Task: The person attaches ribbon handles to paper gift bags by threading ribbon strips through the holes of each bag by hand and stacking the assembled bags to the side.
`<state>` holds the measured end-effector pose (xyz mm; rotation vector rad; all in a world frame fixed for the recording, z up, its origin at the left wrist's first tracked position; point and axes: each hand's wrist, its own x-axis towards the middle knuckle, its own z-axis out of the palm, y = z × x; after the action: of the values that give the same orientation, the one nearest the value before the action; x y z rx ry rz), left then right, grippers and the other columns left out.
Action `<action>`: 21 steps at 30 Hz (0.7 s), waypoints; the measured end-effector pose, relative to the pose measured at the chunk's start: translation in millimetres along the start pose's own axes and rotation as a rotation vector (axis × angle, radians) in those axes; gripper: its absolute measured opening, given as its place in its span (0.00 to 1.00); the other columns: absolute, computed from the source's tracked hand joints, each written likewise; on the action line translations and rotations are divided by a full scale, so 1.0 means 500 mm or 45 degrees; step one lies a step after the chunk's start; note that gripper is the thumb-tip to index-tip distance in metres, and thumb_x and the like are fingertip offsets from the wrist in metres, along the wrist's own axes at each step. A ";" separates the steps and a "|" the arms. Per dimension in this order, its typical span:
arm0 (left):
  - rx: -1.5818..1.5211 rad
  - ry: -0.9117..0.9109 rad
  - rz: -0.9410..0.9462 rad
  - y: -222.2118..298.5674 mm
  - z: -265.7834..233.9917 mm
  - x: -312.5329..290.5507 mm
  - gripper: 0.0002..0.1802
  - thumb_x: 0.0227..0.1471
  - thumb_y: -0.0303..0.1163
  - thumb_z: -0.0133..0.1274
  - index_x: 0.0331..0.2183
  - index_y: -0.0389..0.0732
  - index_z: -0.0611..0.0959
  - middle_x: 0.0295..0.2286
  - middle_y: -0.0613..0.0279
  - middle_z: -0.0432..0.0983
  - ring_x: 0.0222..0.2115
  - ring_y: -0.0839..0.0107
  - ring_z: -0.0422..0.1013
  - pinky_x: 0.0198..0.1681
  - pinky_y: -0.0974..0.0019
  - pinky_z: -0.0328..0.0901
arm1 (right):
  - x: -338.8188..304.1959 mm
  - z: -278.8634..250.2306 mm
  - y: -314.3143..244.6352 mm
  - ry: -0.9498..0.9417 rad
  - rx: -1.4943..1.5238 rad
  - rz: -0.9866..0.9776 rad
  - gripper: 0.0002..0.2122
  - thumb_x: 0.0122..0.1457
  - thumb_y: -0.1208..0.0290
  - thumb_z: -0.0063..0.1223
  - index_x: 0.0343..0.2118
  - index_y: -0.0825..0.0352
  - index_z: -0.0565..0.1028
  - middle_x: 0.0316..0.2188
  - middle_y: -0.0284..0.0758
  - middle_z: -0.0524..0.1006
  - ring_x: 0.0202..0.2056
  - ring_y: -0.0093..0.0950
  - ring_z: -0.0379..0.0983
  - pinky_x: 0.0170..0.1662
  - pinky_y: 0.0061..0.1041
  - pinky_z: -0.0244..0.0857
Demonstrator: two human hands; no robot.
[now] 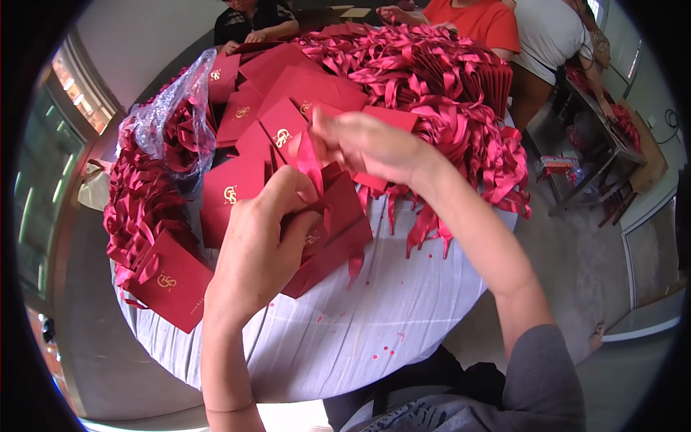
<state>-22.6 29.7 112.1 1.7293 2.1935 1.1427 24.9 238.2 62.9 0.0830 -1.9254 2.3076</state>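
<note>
A small dark red paper gift bag with a gold emblem is tilted over the near middle of the table. My left hand is closed on its upper left edge, thumb and bent forefinger at its mouth. A red satin ribbon rises from the mouth. My right hand, slightly blurred, has its fingers around the ribbon's upper part, above the bag. Just behind lie flat red bags with gold emblems, overlapping in a pile. The bag's inside is mostly hidden by my hands.
The round table wears a pale cloth with small red scraps. Ribboned bags stand packed at the far right. More bags line the left edge beside clear plastic wrap. Across the table, people work, one in a red shirt.
</note>
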 end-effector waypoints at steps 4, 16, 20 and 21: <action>-0.023 -0.006 0.012 -0.006 0.005 0.002 0.11 0.43 0.16 0.53 0.32 0.33 0.71 0.25 0.49 0.76 0.27 0.55 0.75 0.30 0.65 0.67 | -0.042 0.045 -0.013 -0.137 -0.219 -0.107 0.16 0.57 0.58 0.55 0.28 0.70 0.76 0.25 0.24 0.74 0.30 0.11 0.66 0.33 0.14 0.60; -0.021 -0.003 0.011 -0.009 0.012 0.007 0.10 0.45 0.16 0.52 0.32 0.33 0.71 0.24 0.49 0.75 0.27 0.55 0.75 0.29 0.66 0.66 | -0.031 0.071 0.010 0.447 -0.536 -0.469 0.11 0.60 0.68 0.52 0.27 0.72 0.77 0.22 0.27 0.76 0.28 0.13 0.68 0.31 0.17 0.63; 0.015 -0.074 -0.007 -0.003 0.004 0.014 0.09 0.45 0.17 0.52 0.32 0.33 0.71 0.24 0.49 0.75 0.25 0.54 0.74 0.28 0.65 0.66 | -0.044 0.050 -0.005 0.240 -0.171 -0.455 0.12 0.59 0.63 0.53 0.30 0.70 0.77 0.23 0.24 0.73 0.26 0.11 0.65 0.29 0.14 0.59; 0.030 -0.105 -0.056 0.005 0.001 0.013 0.09 0.46 0.18 0.53 0.32 0.33 0.71 0.24 0.49 0.74 0.25 0.54 0.74 0.28 0.64 0.66 | -0.049 0.048 -0.015 0.160 -0.178 -0.344 0.13 0.59 0.63 0.54 0.30 0.70 0.77 0.23 0.24 0.73 0.26 0.11 0.65 0.29 0.14 0.58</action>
<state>-22.7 35.7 115.3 1.6961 2.1938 1.0204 49.2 214.4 71.4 0.1678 -1.8772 1.9551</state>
